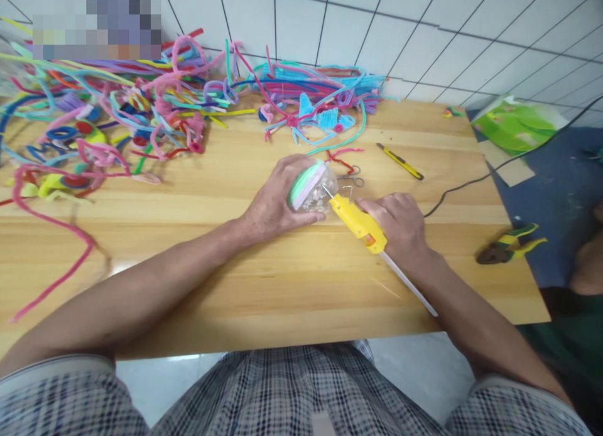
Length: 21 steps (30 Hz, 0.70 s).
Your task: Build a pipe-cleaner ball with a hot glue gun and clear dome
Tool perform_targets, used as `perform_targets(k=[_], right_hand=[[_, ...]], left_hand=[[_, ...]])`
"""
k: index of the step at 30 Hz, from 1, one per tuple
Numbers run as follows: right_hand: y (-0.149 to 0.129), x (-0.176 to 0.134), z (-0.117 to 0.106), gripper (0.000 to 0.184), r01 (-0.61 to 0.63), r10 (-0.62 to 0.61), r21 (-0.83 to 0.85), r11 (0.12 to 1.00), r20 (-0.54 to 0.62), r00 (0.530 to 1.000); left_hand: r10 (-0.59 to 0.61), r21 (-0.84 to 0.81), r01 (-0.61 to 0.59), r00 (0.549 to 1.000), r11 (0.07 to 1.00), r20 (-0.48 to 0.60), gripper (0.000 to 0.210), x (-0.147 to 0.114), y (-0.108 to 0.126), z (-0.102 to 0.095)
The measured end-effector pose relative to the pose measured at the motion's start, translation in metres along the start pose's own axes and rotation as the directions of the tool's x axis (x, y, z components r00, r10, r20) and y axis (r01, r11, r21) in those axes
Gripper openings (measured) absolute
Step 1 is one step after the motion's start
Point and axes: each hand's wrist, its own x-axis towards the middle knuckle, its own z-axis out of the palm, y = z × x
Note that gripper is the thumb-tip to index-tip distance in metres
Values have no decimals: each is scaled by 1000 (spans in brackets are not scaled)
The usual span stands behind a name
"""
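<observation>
From my head camera, I am gripping 1 clear cup (315,190) with my left hand (273,203), tipping it sideways just above the table (235,285) so the nozzle meets its side. My right hand (400,225) is closing around 1 glue gun (358,222), aiming left. Nearby are lying 1 scissors (351,179), 1 knife (399,161), 1 pliers (511,244) and many pipe cleaners (141,115).

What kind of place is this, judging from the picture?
Probably a home craft workspace: a wooden table by a tiled wall, heaped with coloured pipe cleaners, while the right hand holds a yellow glue gun.
</observation>
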Motion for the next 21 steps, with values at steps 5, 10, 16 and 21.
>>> perform_targets(k=[5,10,16,21], right_hand=[[-2,0,0,51,-15,15,4,1000,-4,1000],[-4,0,2,40,-38,38,-9,999,-8,999],[-5,-1,1,41,-53,54,-25,998,20,998],[-8,3,0,39,-44,44,-20,999,-6,999]], left_hand=[[17,-32,-18,999,999,-28,95,0,-1,1],[4,3,-4,1000,1000,-23,95,0,0,1],[-30,19,30,999,999,-10,97,-1,-1,2],[0,6,0,1000,1000,-24,97,-1,-2,1]])
